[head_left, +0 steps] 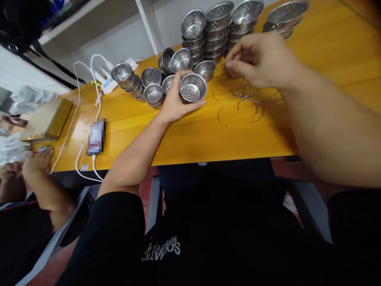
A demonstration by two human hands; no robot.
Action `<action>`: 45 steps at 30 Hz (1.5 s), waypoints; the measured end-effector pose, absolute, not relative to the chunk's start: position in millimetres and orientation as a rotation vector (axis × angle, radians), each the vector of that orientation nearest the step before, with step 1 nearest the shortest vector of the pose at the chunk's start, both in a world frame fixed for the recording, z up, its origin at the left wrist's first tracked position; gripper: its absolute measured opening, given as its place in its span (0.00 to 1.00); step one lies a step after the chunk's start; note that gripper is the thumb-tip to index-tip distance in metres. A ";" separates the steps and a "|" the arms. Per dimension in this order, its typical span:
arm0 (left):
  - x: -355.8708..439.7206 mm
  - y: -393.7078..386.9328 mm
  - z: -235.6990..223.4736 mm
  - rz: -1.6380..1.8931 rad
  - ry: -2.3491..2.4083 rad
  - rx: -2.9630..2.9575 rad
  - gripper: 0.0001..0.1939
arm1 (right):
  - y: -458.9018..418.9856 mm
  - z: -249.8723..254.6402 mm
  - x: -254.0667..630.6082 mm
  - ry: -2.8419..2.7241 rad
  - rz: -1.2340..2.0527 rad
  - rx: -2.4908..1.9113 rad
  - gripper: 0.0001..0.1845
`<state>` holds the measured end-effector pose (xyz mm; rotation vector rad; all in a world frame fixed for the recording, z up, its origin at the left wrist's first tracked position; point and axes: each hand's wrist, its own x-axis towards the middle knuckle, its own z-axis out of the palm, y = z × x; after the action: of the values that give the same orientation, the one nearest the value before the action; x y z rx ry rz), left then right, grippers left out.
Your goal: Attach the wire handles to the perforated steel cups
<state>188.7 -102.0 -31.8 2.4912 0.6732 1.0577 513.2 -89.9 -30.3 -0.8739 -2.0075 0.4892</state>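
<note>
My left hand (175, 101) is wrapped round a small perforated steel cup (193, 87), holding it tilted on the yellow table (184, 135) with its mouth toward me. My right hand (257, 59) hovers over a loose pile of thin wire rings (248, 97), fingers pinched together at the tips; whether a ring is between them is too fine to see. Behind the hands stand tall stacks of the same steel cups (218, 29), and a cluster of loose cups (151, 81) lies to the left.
A phone (97, 137) on a white cable lies at the left of the table, with a power strip (108, 81) behind it and a cardboard box (46, 119) further left. Another person's hand (37, 161) rests at the table's left edge.
</note>
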 end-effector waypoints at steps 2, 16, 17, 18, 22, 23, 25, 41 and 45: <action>189.4 -101.6 -30.8 1.066 0.676 2.465 0.50 | -99.7 -24.8 495.1 -1.925 0.494 -0.871 0.17; 196.1 -104.3 -31.5 1.014 0.613 2.372 0.51 | -48.3 -88.4 497.1 -1.759 0.754 -0.814 0.22; 196.9 -104.7 -32.2 1.005 0.627 2.380 0.51 | -47.0 -90.1 497.6 -1.749 0.759 -0.821 0.22; 197.5 -104.8 -33.1 1.001 0.638 2.385 0.51 | -48.0 -89.6 497.3 -1.746 0.757 -0.832 0.22; 198.4 -103.7 -37.1 1.015 0.662 2.379 0.49 | -68.7 -72.7 492.2 -1.787 0.677 -0.894 0.22; 198.5 -103.5 -37.6 1.027 0.661 2.376 0.48 | -75.1 -66.9 490.3 -1.804 0.646 -0.911 0.21; 199.1 -103.6 -38.6 1.058 0.660 2.365 0.48 | -86.9 -55.6 485.6 -1.830 0.572 -0.937 0.21; 208.8 -105.6 -50.5 0.987 0.656 2.427 0.49 | -153.4 -1.0 441.3 -1.968 0.509 -0.966 0.17; 209.6 -107.9 -47.7 0.980 0.655 2.434 0.48 | -147.2 -8.1 442.4 -1.964 0.484 -0.986 0.18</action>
<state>209.6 -107.9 -47.7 2.4344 0.6554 0.9802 442.4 -147.2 -8.1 -0.9861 -1.9640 0.4843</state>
